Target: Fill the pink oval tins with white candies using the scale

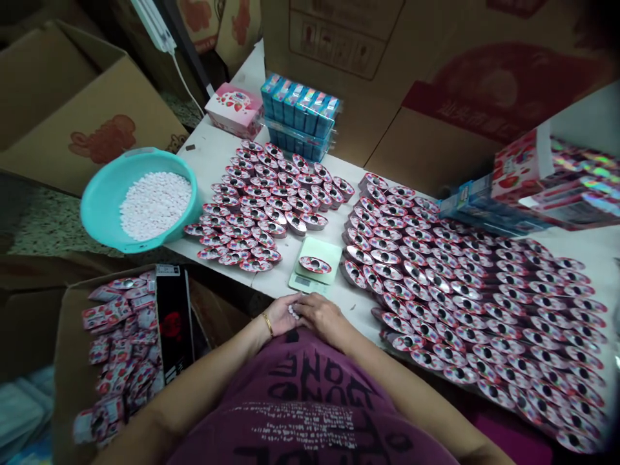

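My left hand (281,314), with a gold bracelet at the wrist, is cupped close to my body and holds several small white tablet candies (293,312). Curled fingers of my right hand (320,316) reach over the left palm and touch it beside the candies; what they grip, if anything, is hidden. Just beyond both hands lies a small pale green digital scale (323,248). One red-and-white oval pack (314,265) with a dark round opening rests on the scale's plate.
Similar oval packs stand in rows on the white table, in a left group (252,213) and a larger right group (455,290). A turquoise basin (92,206) of white candies sits left, above a carton (72,342) of packs. Blue boxes (300,116) and a pink box (235,110) stand behind.
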Action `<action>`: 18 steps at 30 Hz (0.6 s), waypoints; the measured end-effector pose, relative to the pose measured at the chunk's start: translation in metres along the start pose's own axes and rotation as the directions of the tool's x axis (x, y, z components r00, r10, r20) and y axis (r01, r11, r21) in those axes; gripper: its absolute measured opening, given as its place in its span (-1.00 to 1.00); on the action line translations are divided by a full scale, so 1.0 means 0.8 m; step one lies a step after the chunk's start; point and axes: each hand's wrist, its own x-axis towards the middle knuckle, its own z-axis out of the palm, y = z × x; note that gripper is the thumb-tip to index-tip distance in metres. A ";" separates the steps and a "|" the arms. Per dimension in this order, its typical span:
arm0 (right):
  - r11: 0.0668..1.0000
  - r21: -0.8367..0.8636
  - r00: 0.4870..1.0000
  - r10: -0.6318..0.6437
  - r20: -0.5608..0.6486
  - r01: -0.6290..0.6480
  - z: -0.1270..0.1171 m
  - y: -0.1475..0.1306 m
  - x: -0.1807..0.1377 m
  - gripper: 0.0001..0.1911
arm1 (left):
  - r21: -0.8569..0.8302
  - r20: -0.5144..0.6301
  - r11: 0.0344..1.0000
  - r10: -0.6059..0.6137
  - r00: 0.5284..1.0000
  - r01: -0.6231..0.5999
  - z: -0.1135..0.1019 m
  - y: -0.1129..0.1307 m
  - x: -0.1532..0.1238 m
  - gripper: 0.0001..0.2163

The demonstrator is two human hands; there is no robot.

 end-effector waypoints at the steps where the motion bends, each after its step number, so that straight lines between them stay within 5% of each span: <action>1: 0.999 -0.029 0.999 0.012 -0.038 -0.013 -0.006 0.005 0.003 -0.74 | 0.001 -0.002 1.000 0.003 1.000 -0.003 0.000 0.002 0.002 -0.83; 5: 0.923 -0.214 0.936 0.271 -0.224 -0.319 -0.026 0.040 0.029 -0.59 | 0.041 -0.056 0.999 0.038 0.998 -0.036 -0.011 0.019 -0.004 -0.83; 7: 0.866 -0.277 0.906 0.365 -0.217 -0.415 -0.030 0.056 0.047 -0.58 | 0.049 -0.084 0.996 0.072 0.994 -0.068 -0.020 0.029 -0.014 -0.83; 18: 0.868 -0.240 0.898 0.395 -0.194 -0.434 0.003 0.053 0.198 -0.62 | 0.021 -0.210 0.977 0.212 0.954 -0.213 -0.070 0.057 -0.061 -0.85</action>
